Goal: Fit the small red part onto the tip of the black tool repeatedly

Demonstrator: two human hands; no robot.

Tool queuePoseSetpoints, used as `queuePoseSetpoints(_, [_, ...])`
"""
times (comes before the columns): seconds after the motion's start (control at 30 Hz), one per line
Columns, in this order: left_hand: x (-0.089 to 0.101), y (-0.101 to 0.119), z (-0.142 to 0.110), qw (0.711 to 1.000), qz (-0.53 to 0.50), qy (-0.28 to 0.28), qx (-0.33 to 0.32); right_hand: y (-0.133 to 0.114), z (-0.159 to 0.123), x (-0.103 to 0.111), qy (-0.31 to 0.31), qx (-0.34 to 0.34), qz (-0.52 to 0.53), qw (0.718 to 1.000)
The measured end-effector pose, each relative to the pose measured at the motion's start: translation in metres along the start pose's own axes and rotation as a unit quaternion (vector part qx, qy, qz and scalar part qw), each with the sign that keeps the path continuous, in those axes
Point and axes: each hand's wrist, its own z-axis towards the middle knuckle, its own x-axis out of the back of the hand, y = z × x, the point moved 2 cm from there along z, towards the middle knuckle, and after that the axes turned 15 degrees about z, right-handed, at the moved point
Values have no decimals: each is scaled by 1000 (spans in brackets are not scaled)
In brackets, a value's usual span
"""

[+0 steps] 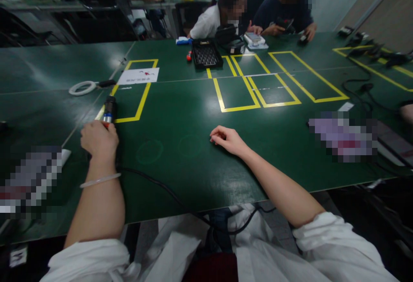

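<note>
My left hand [100, 141] is wrapped round a corded electric screwdriver [110, 109], whose black front end and blue and silver bands stick out beyond my fingers. Its grip is hidden under the hand. From there a black cable [167, 191] runs across the table and over its front edge. My right hand [227, 139] rests on the green table [180, 170] near the middle, fingers loosely curled with the thumb close to them; no object shows in it. Beyond my left hand lies a white printed card [138, 75] on a yellow tape outline [142, 103].
A black tray of small parts [207, 54] sits at the back, beside a small red object [189, 56]. A coiled white cable [82, 87] lies left. Blurred-out items lie left and right [342, 138]. Several yellow tape rectangles [240, 109] mark the table. Two people sit opposite.
</note>
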Motion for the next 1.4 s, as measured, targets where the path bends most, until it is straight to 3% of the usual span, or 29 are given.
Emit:
queuePoseSetpoints(0.1, [5,27,-11,998,-42,37,-35,0,0,-1,-2,-1,-3,1000])
queuePoseSetpoints(0.2, [8,72,-33,973,-153,7,-172,1,1,-1,-1,-4,2,1000])
queuePoseSetpoints(0.33, [13,134,-76,903,-291,-119,-293,3,1,-1,-5,-6,11,1000])
queuePoseSetpoints(0.47, [20,174,-115,800,-435,-291,-292,3,1,-1,-22,9,18,1000])
queuePoseSetpoints(0.53, [24,185,-128,766,-464,-347,-279,2,0,-3,-42,13,28,999])
queuePoseSetpoints(0.67, [30,193,-139,737,-474,-398,-271,1,-1,-5,-65,21,51,996])
queuePoseSetpoints(0.97, [23,185,-139,723,-507,-415,-218,3,0,-6,-48,18,55,997])
queuePoseSetpoints(1.17, [25,185,-142,741,-468,-405,-260,2,-1,-5,-48,11,45,998])
queuePoseSetpoints(1.4, [26,186,-143,750,-482,-350,-289,2,0,-5,-33,7,54,998])
